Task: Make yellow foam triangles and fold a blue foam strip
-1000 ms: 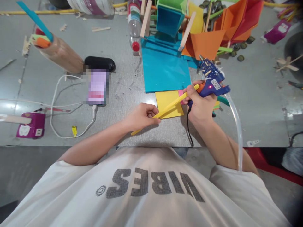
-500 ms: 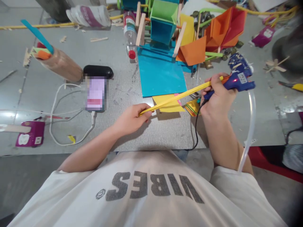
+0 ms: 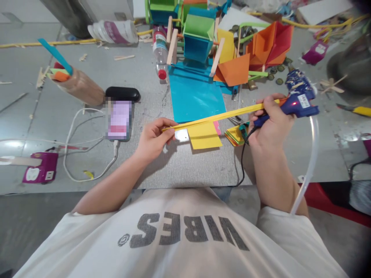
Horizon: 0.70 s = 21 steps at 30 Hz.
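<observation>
Grey, finely speckled, the bench spreads around the blue sheet, and a concrete floor shows below its near edge. Beyond the blue sheet stand green and blue paper boxes with wooden sticks; to its right are folded orange and red papers, and to its left a clear bottle with a red cap lies on its side. The phone, left of the blue sheet, is pixelated, so its screen cannot be read. The right hand hides much of the handle of the glue gun, and the gun's tip is hard to make out. That gun, right of the blue sheet, is dark blue, crusted with pale residue, with a small red light and a long translucent tube behind. The yellow strip is narrow, straight and creased lengthwise, slanting across the near edge of the blue sheet, above a yellow square. The left hand pinches its left end between thumb and fingers; the right hand is closed round the gun's handle, its thumb against the strip's other end.
</observation>
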{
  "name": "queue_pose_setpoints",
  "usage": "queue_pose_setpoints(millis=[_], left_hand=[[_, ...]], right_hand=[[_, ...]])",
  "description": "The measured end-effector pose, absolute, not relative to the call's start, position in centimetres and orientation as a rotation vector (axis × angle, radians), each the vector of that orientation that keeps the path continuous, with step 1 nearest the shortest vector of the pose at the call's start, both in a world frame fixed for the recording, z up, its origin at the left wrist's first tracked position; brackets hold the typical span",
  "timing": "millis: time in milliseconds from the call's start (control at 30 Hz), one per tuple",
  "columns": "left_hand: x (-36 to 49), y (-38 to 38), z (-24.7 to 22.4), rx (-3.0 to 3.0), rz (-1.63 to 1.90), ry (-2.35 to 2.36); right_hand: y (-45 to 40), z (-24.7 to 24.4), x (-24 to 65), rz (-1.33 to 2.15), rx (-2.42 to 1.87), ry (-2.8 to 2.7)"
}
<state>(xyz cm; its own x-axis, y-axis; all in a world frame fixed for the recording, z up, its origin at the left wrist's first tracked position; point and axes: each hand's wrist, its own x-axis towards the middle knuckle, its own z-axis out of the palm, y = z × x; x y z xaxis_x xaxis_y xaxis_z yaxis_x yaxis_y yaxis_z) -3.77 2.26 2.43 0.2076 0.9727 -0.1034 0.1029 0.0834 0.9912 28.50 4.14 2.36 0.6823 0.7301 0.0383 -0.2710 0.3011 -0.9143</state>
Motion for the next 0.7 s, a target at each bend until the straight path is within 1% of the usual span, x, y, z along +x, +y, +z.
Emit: queue_pose_setpoints(millis=[133, 200, 300, 400, 467, 567, 700], left_hand=[[-3.7, 2.3, 2.1, 1.368, 0.968, 1.221], [-3.8, 2.3, 1.8, 1.434, 0.929, 1.266], [-4.0, 2.3, 1.7, 1.56, 0.742, 1.285], [-4.2, 2.4, 2.0, 1.658, 0.488, 1.202], [-4.2, 2.5, 2.3, 1.655, 0.387, 1.134], [-4.2, 2.6, 2.5, 1.542, 0.364, 1.087], [-4.1, 2.8, 1.9, 1.307, 0.462, 1.073]], right_hand=[[4.4, 2.9, 28.9, 0.684, -1.066, -0.475], [4.5, 3.0, 29.0, 0.682, -1.072, -0.48], [4.5, 3.0, 28.9, 0.694, -1.05, -0.489], [4.6, 2.6, 28.8, 0.706, -1.009, -0.518], [4.8, 2.2, 28.8, 0.708, -1.023, -0.538], [5.2, 1.3, 29.4, 0.701, -1.054, -0.6], [5.2, 0.6, 30.1, 0.573, -1.032, -0.697]])
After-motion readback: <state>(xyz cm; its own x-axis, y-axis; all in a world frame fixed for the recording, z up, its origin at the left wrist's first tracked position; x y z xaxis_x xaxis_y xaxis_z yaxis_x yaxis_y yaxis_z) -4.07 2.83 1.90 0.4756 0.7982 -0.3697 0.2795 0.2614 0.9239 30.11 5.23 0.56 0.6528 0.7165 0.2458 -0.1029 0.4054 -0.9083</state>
